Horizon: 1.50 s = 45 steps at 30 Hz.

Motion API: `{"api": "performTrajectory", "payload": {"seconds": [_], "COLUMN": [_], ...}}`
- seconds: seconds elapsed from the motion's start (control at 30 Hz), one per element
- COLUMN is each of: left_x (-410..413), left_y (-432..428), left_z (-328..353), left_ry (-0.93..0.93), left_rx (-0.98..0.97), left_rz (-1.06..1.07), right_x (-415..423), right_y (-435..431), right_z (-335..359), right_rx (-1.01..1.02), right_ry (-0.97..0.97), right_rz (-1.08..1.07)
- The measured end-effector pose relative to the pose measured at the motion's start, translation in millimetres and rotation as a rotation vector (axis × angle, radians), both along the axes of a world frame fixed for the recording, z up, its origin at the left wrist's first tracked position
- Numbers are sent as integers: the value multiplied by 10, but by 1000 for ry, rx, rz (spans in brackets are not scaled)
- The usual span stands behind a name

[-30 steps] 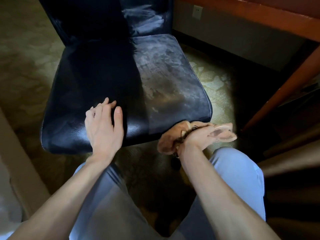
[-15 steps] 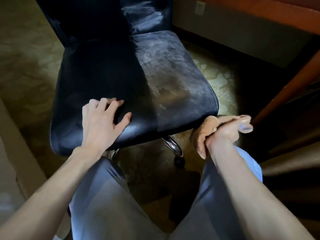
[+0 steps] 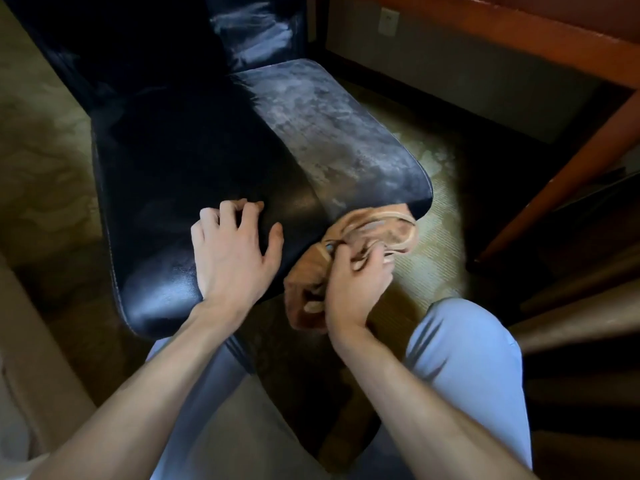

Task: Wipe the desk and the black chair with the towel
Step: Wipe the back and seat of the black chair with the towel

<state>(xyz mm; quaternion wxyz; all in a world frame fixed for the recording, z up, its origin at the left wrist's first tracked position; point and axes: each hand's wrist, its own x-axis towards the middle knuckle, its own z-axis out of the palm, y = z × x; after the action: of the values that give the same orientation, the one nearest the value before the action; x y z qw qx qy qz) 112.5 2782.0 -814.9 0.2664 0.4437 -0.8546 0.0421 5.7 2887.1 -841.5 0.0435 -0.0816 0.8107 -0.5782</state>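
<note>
The black chair (image 3: 194, 161) fills the upper middle of the view, its leather seat worn grey along the right side. My left hand (image 3: 232, 251) rests on the seat's front part, palm down with fingers spread and slightly bent. My right hand (image 3: 356, 285) grips the bunched tan towel (image 3: 374, 230) just off the seat's front right corner, the cloth touching the seat edge. The desk (image 3: 519, 32), of reddish wood, runs along the top right with one leg slanting down.
Patterned carpet (image 3: 429, 168) lies under and around the chair. A wall with a socket (image 3: 389, 21) stands behind the desk. My legs in pale blue trousers (image 3: 460, 341) are at the bottom. A beige edge (image 3: 31, 341) borders the left. Dark furniture sits at far right.
The chair seat has turned, its front right corner now nearer me. My right hand with the towel has moved up against the seat's front edge. My left hand stays on the seat.
</note>
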Motion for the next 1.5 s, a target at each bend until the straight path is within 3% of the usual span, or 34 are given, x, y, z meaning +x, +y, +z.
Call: {"api": "performTrajectory", "payload": {"seconds": [0.1, 0.3, 0.47, 0.67, 0.93, 1.07, 1.17, 1.33, 1.4, 1.5], "left_x": [-52, -88, -90, 7, 223, 388, 473, 503, 494, 516], "left_y": [47, 120, 169, 150, 15, -108, -180, -232, -230, -239], "left_z": [14, -5, -53, -63, -68, -78, -97, -136, -135, -139], "left_ry": [-1, -16, -16, -45, -23, 26, 43, 77, 80, 58], "left_rx": [0, -36, -87, -115, -81, -85, -97, -108, -112, -118], "left_rz": [0, -36, -35, -40, -77, -148, -175, -193, -182, -182], "right_x": [134, -53, -808, -1852, -544, -658, -1131, -1676, -1493, -829], "right_y": [-9, -92, -150, 3, 75, 275, 447, 618, 561, 279], "right_z": [18, -89, -4, 208, 188, 75, -11, 112, 239, 439], "right_rx": [1, 159, 105, 365, 366, 411, 513, 613, 562, 431], "right_ry": [-7, 219, 111, 63, 749, 1086, 1045, 668, 747, 993], "right_rz": [84, 71, -107, -116, 341, 480, 389, 111, 145, 390]}}
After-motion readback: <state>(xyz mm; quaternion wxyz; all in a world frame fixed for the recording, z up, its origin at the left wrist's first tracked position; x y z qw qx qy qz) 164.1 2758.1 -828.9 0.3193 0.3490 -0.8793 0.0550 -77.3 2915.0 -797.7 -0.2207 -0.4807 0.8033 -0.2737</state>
